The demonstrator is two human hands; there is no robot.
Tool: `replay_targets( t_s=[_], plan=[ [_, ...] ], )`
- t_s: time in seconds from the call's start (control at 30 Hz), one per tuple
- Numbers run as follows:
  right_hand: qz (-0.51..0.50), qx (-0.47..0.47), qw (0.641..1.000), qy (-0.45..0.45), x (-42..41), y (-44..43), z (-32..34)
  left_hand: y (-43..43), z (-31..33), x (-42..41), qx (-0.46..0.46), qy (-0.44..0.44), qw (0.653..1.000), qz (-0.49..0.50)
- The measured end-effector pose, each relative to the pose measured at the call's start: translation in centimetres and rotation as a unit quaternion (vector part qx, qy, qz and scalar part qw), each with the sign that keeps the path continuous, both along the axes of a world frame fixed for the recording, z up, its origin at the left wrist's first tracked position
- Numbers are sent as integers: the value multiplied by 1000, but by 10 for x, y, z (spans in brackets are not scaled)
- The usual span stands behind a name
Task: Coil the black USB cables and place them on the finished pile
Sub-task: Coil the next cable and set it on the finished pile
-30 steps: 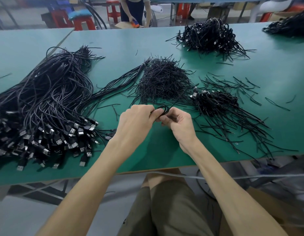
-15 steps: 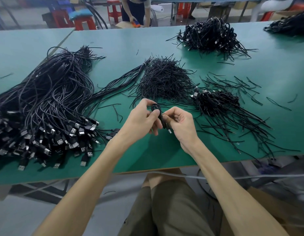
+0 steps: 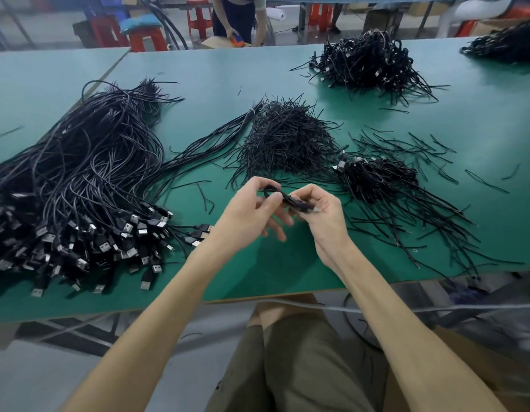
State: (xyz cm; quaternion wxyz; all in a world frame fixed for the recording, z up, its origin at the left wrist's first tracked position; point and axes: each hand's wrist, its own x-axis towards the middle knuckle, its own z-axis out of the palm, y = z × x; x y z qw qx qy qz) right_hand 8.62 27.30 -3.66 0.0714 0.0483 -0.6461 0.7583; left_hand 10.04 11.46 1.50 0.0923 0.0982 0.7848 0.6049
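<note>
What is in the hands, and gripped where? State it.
One coiled black USB cable: left hand pinches its looped end, right hand grips the opposite end.

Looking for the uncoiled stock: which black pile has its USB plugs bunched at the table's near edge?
The large pile left of the left hand: long loose cables, with plugs bunched toward the near edge. The others are small tangled heaps.

Cable heap (image 3: 79,173) partly beyond left edge.
</note>
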Motion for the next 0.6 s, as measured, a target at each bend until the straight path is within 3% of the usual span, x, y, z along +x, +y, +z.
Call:
replay_targets(
  t_s=[0.07,0.13,0.2,0.3,0.4,0.6],
  plan=[
    [-13,-24,1000,-13,-2,-1,0,-3,1,1,-146,75,986,7],
    [-23,-36,999,-23,-3,-2,1,-5,0,3,-268,150,951,20],
    [-22,-35,999,-21,-2,-2,1,-3,1,3,-315,205,926,40],
    [-16,-42,999,-18,-1,-3,0,4,3,3,-310,212,925,62],
    [-6,-56,998,-14,1,-1,1,9,3,3,-226,132,963,62],
    [23,-73,997,-14,4,1,3,23,0,4,-74,6,996,-58]
  ],
)
